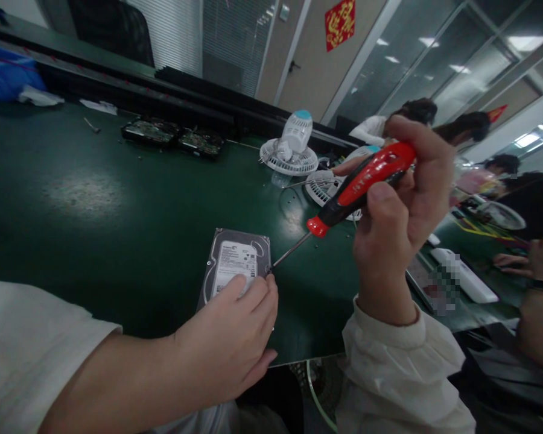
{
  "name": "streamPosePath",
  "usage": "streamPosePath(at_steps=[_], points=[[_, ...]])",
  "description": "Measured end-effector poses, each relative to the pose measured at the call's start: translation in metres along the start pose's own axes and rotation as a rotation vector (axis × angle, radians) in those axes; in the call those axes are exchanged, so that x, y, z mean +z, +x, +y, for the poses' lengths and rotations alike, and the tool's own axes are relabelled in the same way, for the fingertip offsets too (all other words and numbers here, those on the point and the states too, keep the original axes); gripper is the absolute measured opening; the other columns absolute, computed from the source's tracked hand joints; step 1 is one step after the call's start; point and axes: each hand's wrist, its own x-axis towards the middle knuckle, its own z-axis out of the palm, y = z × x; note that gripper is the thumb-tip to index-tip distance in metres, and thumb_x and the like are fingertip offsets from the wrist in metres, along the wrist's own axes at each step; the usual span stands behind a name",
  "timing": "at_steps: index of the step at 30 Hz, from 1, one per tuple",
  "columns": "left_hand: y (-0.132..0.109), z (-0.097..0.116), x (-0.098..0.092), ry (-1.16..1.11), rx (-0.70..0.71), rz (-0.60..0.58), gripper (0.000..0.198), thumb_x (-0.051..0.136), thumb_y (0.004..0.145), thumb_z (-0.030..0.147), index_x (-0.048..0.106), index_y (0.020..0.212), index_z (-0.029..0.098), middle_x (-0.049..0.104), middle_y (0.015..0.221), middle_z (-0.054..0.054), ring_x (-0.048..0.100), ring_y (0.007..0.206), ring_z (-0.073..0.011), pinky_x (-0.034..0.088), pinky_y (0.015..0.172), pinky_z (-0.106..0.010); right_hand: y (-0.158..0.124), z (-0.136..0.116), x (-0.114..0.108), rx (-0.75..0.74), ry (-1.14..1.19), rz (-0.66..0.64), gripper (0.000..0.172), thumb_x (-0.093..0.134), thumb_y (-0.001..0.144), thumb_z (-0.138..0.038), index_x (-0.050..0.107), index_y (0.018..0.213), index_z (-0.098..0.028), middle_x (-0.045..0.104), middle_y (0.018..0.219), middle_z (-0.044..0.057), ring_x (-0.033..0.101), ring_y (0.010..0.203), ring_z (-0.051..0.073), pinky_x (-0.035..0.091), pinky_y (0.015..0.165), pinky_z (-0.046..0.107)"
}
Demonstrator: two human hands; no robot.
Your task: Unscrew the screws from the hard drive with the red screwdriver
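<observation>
A hard drive (236,256) with a white label lies on the green table in front of me. My left hand (230,331) covers its lower part, with the fingers together over the right edge, gripping the drive. In my closed right hand (400,223) is a red and black screwdriver (357,187), tilted so that its thin shaft slopes down to the left. Its tip meets the drive's right edge beside my left fingertips. Whether the tip sits in a screw is too small to tell.
Two opened devices with circuit boards (149,131) lie at the back left. Small white fans (294,144) stand at the table's back. A blue bag (9,72) sits far left. On the right are a phone (420,280), a white object (473,280) and other people's hands (511,262).
</observation>
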Motion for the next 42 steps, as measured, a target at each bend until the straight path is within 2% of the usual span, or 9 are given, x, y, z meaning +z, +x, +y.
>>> streamPosePath(at_steps=[4,10,17,21,26,31,35,38,42], points=[[0.001,0.000,0.001,-0.007,-0.004,0.000,0.062,0.046,0.097,0.049,0.070,0.127,0.000,0.068,0.131,-0.023,0.059,0.106,-0.0323,0.037,0.086,-0.044,0.002,-0.002,-0.001,-0.104,-0.137,0.028,0.053,0.073,0.080,-0.045,0.065,0.130,-0.031,0.066,0.127,0.001,0.065,0.116,0.018,0.062,0.093,0.033],[0.001,0.001,0.001,-0.008,-0.009,-0.003,0.063,0.046,0.097,0.050,0.069,0.128,0.000,0.068,0.131,-0.023,0.059,0.104,-0.0319,0.038,0.085,-0.044,0.000,-0.001,-0.003,0.044,-0.051,0.005,0.050,0.068,0.085,-0.044,0.062,0.134,-0.034,0.066,0.122,0.001,0.071,0.093,0.014,0.062,0.070,0.028],[0.001,0.001,0.000,-0.007,-0.008,0.008,0.063,0.047,0.097,0.050,0.070,0.127,0.000,0.068,0.130,-0.024,0.059,0.104,-0.0321,0.037,0.085,-0.044,0.001,0.003,-0.006,-0.063,-0.173,0.039,0.056,0.073,0.081,-0.051,0.062,0.134,-0.038,0.064,0.130,-0.002,0.064,0.117,0.019,0.061,0.093,0.038],[0.000,0.001,0.000,-0.013,-0.009,0.002,0.063,0.047,0.098,0.050,0.068,0.129,0.000,0.067,0.132,-0.024,0.058,0.106,-0.0322,0.036,0.086,-0.044,0.000,0.003,-0.006,-0.010,-0.125,0.032,0.059,0.072,0.081,-0.047,0.058,0.138,-0.041,0.064,0.131,-0.003,0.069,0.102,0.016,0.064,0.087,0.038],[-0.001,0.002,0.000,-0.010,-0.015,-0.002,0.063,0.046,0.098,0.050,0.068,0.129,0.000,0.068,0.132,-0.023,0.059,0.106,-0.0321,0.036,0.086,-0.044,0.000,-0.003,-0.005,0.070,-0.060,0.021,0.040,0.064,0.087,-0.045,0.065,0.126,-0.037,0.069,0.106,0.000,0.071,0.095,0.017,0.063,0.078,0.037],[0.000,0.002,-0.001,-0.019,-0.014,-0.014,0.063,0.046,0.098,0.050,0.068,0.129,0.000,0.068,0.132,-0.023,0.059,0.107,-0.0320,0.037,0.086,-0.044,0.001,-0.003,-0.004,0.014,-0.154,0.047,0.051,0.075,0.078,-0.046,0.066,0.127,-0.037,0.065,0.114,0.001,0.065,0.091,0.014,0.060,0.070,0.031],[0.001,0.000,-0.002,-0.021,-0.015,-0.014,0.062,0.046,0.098,0.050,0.068,0.129,0.000,0.068,0.131,-0.022,0.060,0.106,-0.0315,0.037,0.088,-0.044,-0.001,0.005,-0.002,0.023,-0.030,0.034,0.058,0.067,0.080,-0.051,0.063,0.135,-0.034,0.065,0.115,0.004,0.067,0.089,0.017,0.061,0.072,0.036],[0.001,0.000,-0.003,-0.018,-0.014,-0.017,0.063,0.046,0.098,0.050,0.068,0.129,0.000,0.068,0.131,-0.022,0.060,0.104,-0.0309,0.037,0.086,-0.044,-0.002,0.005,0.000,0.049,0.029,0.046,0.055,0.066,0.080,-0.051,0.061,0.133,-0.040,0.063,0.113,0.003,0.070,0.093,0.020,0.064,0.079,0.042],[0.001,0.000,-0.003,-0.012,-0.018,-0.023,0.062,0.047,0.098,0.050,0.069,0.127,0.001,0.068,0.132,-0.021,0.059,0.106,-0.0309,0.037,0.087,-0.043,0.000,-0.002,0.002,0.048,-0.039,0.077,0.047,0.074,0.077,-0.039,0.066,0.123,-0.040,0.062,0.101,0.002,0.069,0.090,0.017,0.062,0.075,0.034]])
